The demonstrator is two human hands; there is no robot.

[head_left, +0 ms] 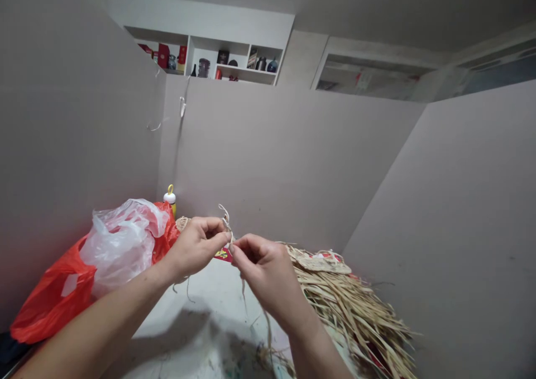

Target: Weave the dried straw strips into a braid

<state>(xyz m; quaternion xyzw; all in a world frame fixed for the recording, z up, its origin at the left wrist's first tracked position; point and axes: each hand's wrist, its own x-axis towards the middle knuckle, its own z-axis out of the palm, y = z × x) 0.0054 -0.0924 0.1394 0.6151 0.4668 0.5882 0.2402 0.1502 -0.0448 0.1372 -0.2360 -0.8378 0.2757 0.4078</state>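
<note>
Above the table, my left hand pinches a thin pale straw strand between thumb and fingers. A small loop of it sticks up over the fingertips. My right hand is closed just to the right, with thumb and forefinger on a lower part of the same strand. The fingertips of both hands nearly meet, and they partly hide how the strand is twisted or knotted there. Loose strand ends hang below my hands. A woven straw piece shows partly behind my left hand.
A big bundle of dry straw lies on the right of the white table. Red and clear plastic bags are heaped on the left, near a yellow-and-white bottle. Grey partitions enclose the table.
</note>
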